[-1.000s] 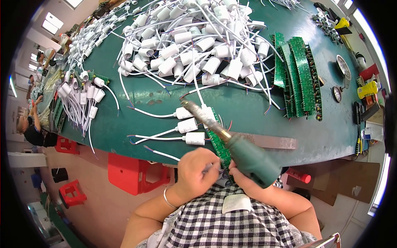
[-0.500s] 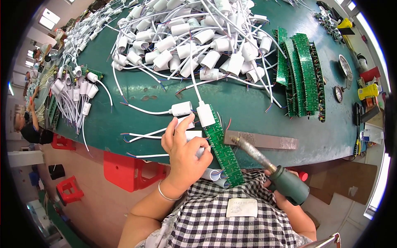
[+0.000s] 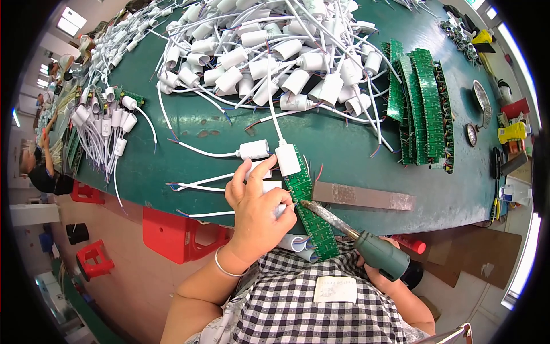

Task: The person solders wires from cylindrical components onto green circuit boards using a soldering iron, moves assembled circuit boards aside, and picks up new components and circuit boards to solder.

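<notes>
A long green circuit board [image 3: 318, 221] lies at the table's front edge, its near end over my checked apron. White cylindrical lamp sockets with cables lie along its left side; one white socket [image 3: 287, 159] rests on its far end. My left hand [image 3: 258, 200] is at the board's left edge, thumb and forefinger pinched together; what is between them is too small to make out. My right hand [image 3: 375, 278] is wrapped round the green handle of a soldering iron [image 3: 381, 255]. The iron's tip is at the board, close to my left fingertips; contact is unclear.
A flat metal bar [image 3: 364, 196] lies right of the board. Behind is a heap of white sockets [image 3: 269, 63]. Green boards [image 3: 421, 106] stand in rows at the right, near small round metal dishes [image 3: 481, 96]. A red stool [image 3: 177, 235] is below; another person [image 3: 46, 166] is far left.
The soldering iron has moved left, bringing its tip from above the metal bar to the board beside my left fingers. My left hand keeps nearly the same place and pinch.
</notes>
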The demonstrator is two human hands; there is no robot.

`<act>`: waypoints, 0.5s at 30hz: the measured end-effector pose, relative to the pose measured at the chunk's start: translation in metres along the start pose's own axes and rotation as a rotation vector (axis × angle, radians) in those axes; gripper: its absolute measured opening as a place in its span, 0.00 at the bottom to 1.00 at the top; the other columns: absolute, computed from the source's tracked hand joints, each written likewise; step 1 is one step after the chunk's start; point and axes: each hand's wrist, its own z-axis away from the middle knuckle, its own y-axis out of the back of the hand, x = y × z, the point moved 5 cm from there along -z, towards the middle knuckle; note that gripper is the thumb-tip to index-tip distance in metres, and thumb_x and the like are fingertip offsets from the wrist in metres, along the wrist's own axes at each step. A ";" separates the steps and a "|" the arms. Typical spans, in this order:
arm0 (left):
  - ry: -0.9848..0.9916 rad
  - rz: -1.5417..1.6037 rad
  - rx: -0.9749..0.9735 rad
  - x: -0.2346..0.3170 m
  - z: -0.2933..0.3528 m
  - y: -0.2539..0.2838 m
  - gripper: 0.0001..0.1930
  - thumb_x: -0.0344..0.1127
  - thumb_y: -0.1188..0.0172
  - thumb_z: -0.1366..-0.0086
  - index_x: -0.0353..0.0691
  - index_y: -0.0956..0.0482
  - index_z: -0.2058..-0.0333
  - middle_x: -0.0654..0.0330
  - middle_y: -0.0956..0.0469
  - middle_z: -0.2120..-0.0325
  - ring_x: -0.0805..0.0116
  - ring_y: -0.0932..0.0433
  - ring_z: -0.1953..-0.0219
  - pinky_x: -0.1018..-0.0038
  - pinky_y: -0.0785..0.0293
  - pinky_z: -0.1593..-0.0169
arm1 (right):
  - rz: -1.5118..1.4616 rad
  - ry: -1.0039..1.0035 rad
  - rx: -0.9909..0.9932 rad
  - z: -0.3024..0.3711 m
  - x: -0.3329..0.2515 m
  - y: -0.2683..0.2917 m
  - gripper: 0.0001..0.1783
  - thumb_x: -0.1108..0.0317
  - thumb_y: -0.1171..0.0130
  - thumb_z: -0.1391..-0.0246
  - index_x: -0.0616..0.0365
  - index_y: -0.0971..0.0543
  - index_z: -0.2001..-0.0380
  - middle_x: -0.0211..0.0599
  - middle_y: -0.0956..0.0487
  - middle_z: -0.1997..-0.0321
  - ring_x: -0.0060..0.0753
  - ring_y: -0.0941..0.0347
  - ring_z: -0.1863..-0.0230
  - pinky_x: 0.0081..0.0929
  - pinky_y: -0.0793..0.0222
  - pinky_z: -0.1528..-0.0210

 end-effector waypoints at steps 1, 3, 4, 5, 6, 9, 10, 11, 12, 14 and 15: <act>0.002 0.001 0.000 0.000 0.000 0.000 0.06 0.30 0.37 0.59 0.48 0.25 0.83 0.59 0.36 0.43 0.43 0.47 0.40 0.51 0.55 0.43 | -0.030 -0.027 0.017 -0.001 0.000 0.000 0.18 0.54 0.44 0.43 0.60 0.24 0.63 0.29 0.23 0.75 0.25 0.26 0.74 0.29 0.38 0.54; -0.009 -0.002 -0.002 0.000 -0.001 0.000 0.06 0.30 0.37 0.59 0.48 0.25 0.83 0.59 0.36 0.43 0.44 0.47 0.40 0.51 0.55 0.43 | -0.045 -0.051 0.016 0.001 0.002 -0.002 0.18 0.54 0.44 0.43 0.60 0.24 0.63 0.29 0.24 0.75 0.25 0.27 0.74 0.28 0.37 0.55; -0.008 -0.001 -0.001 0.000 -0.002 0.001 0.06 0.30 0.37 0.59 0.48 0.25 0.83 0.59 0.36 0.43 0.44 0.47 0.40 0.51 0.55 0.43 | -0.061 -0.074 0.017 0.002 0.004 -0.002 0.19 0.53 0.43 0.43 0.60 0.24 0.63 0.30 0.24 0.75 0.24 0.27 0.75 0.27 0.36 0.57; -0.006 -0.007 -0.005 0.000 -0.002 0.001 0.06 0.30 0.37 0.59 0.48 0.26 0.83 0.59 0.36 0.43 0.44 0.47 0.40 0.51 0.55 0.43 | -0.059 -0.074 0.016 0.001 0.004 -0.002 0.19 0.53 0.43 0.43 0.60 0.24 0.63 0.30 0.24 0.75 0.24 0.27 0.75 0.27 0.36 0.57; -0.004 -0.014 -0.009 0.000 -0.002 0.001 0.06 0.30 0.37 0.59 0.47 0.26 0.83 0.60 0.36 0.43 0.44 0.47 0.40 0.51 0.55 0.43 | -0.040 -0.061 0.002 0.000 0.003 -0.002 0.19 0.54 0.43 0.43 0.61 0.25 0.63 0.29 0.24 0.75 0.24 0.27 0.75 0.27 0.36 0.57; -0.005 -0.011 -0.006 0.000 -0.002 0.001 0.06 0.30 0.37 0.60 0.47 0.26 0.83 0.60 0.36 0.43 0.45 0.47 0.40 0.51 0.55 0.43 | -0.039 -0.064 -0.014 -0.002 -0.001 -0.001 0.18 0.55 0.43 0.43 0.61 0.25 0.62 0.30 0.24 0.75 0.24 0.27 0.75 0.26 0.36 0.58; -0.004 -0.013 -0.004 0.000 -0.002 0.001 0.06 0.30 0.37 0.60 0.47 0.26 0.83 0.60 0.36 0.43 0.45 0.47 0.40 0.51 0.55 0.43 | -0.059 -0.082 -0.014 -0.002 -0.002 0.000 0.17 0.56 0.44 0.43 0.61 0.26 0.61 0.30 0.24 0.75 0.24 0.27 0.75 0.26 0.36 0.57; 0.006 -0.014 -0.031 0.000 -0.002 0.000 0.05 0.30 0.37 0.59 0.47 0.25 0.82 0.59 0.36 0.42 0.44 0.48 0.39 0.51 0.56 0.41 | -0.059 -0.080 -0.015 -0.003 -0.004 0.000 0.17 0.56 0.44 0.43 0.61 0.26 0.61 0.30 0.24 0.75 0.24 0.27 0.75 0.26 0.36 0.57; 0.015 -0.014 -0.057 0.000 -0.002 -0.001 0.05 0.30 0.37 0.59 0.47 0.24 0.81 0.58 0.37 0.42 0.43 0.49 0.38 0.51 0.57 0.39 | -0.040 -0.053 -0.013 -0.004 -0.007 0.001 0.16 0.59 0.43 0.44 0.61 0.25 0.61 0.29 0.24 0.75 0.25 0.26 0.74 0.27 0.36 0.57; 0.013 -0.016 -0.053 0.000 -0.002 -0.001 0.05 0.30 0.37 0.59 0.47 0.25 0.81 0.58 0.37 0.42 0.43 0.49 0.38 0.51 0.57 0.39 | -0.021 -0.024 -0.012 -0.007 -0.012 0.004 0.14 0.61 0.43 0.44 0.61 0.25 0.61 0.29 0.23 0.76 0.27 0.26 0.73 0.29 0.35 0.56; 0.010 -0.016 -0.050 0.000 -0.002 0.000 0.05 0.30 0.37 0.59 0.47 0.25 0.81 0.58 0.37 0.42 0.43 0.49 0.38 0.51 0.57 0.39 | 0.060 0.036 -0.007 -0.008 -0.016 0.005 0.13 0.62 0.43 0.45 0.59 0.25 0.62 0.28 0.23 0.76 0.28 0.26 0.72 0.30 0.36 0.55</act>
